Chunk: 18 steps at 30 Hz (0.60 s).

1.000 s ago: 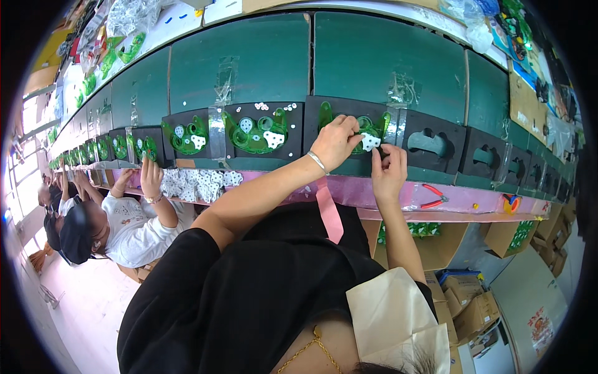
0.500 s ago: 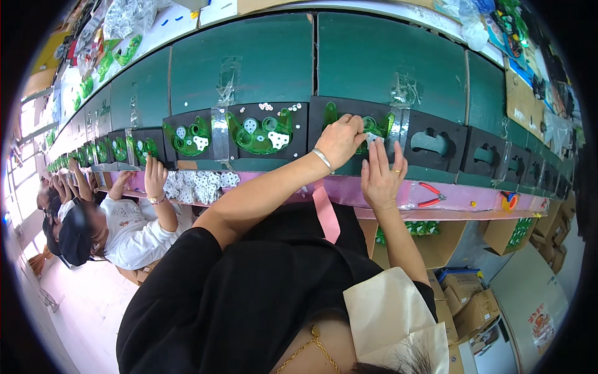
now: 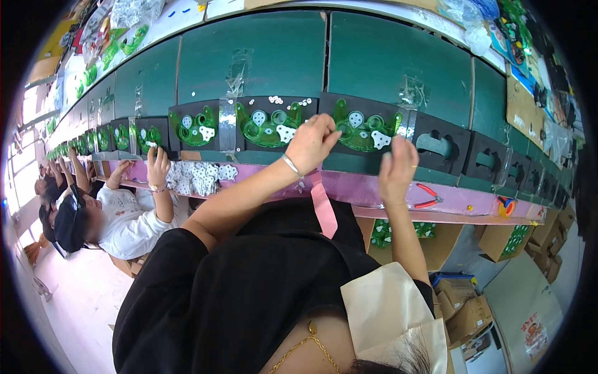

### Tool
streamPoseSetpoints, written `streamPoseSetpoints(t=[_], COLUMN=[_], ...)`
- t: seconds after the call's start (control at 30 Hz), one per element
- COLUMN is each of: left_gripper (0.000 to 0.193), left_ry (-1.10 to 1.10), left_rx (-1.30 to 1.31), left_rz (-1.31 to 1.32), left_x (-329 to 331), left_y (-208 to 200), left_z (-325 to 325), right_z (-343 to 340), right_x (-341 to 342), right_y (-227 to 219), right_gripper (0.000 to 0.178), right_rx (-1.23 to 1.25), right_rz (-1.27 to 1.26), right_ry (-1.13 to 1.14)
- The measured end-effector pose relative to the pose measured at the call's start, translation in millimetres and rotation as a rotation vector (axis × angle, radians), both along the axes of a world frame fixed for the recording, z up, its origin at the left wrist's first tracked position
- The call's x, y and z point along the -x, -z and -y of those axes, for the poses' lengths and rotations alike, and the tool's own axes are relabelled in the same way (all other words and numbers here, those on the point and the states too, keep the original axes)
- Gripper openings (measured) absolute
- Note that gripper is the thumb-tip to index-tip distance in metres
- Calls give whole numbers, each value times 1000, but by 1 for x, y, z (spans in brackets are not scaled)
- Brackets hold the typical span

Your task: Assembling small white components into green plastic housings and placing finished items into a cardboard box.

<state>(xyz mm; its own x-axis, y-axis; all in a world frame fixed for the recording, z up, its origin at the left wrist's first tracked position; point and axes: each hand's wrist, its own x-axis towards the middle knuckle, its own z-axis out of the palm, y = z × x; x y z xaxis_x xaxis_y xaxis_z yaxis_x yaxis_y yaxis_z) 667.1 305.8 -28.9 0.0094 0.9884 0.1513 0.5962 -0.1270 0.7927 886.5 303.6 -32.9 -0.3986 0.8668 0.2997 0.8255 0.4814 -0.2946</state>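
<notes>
A clear green plastic controller shell (image 3: 360, 141) lies in a black foam holder (image 3: 324, 111) on the green conveyor. It bears a white three-lobed piece (image 3: 380, 139) at its lower right and a pale round part (image 3: 355, 119) at its upper left. My left hand (image 3: 311, 144) is at the shell's left edge, fingers curled into a pinch; whatever they hold, if anything, is hidden. Beside the shell's right end, my right hand (image 3: 397, 171) is raised with fingers stretched and slightly blurred, holding nothing visible. To the left sits another green shell (image 3: 265, 132) with a similar white piece.
Small white bits (image 3: 274, 100) lie above the left holder. White pieces are heaped on the pink ledge (image 3: 355, 190), where red-handled pliers (image 3: 428, 196) also rest. Cut-out foam holders (image 3: 434, 144) continue rightward. A co-worker in a white shirt (image 3: 128, 218) works at left. Cardboard boxes (image 3: 445, 249) stand below.
My left hand has moved left off the shell's middle, and my right hand has drawn back to the right, uncovering the white piece. The conveyor with its shells has shifted slightly right.
</notes>
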Motion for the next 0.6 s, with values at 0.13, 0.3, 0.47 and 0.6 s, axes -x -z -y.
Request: streamPoseSetpoints(t=[0.13,0.3,0.47,0.6], left_gripper=[23,26,24,20], left_ry=[-99,15,-8,-42], left_rx=[151,252,224,235], left_rz=[-81,-226,-216,-135], left_x=[5,0,1,4], left_y=[-2,5,6,-3], left_z=[-18,-28,-28,-18], right_z=[-44,-59,-61,-58], right_x=[3,2,-4,-1], right_y=[-4,5,14,-2], right_gripper=[27,21,24,26], right_rx=[266,321,385,272], right_rz=[-472,-364,-374,-356], right_ry=[326,267,279,222])
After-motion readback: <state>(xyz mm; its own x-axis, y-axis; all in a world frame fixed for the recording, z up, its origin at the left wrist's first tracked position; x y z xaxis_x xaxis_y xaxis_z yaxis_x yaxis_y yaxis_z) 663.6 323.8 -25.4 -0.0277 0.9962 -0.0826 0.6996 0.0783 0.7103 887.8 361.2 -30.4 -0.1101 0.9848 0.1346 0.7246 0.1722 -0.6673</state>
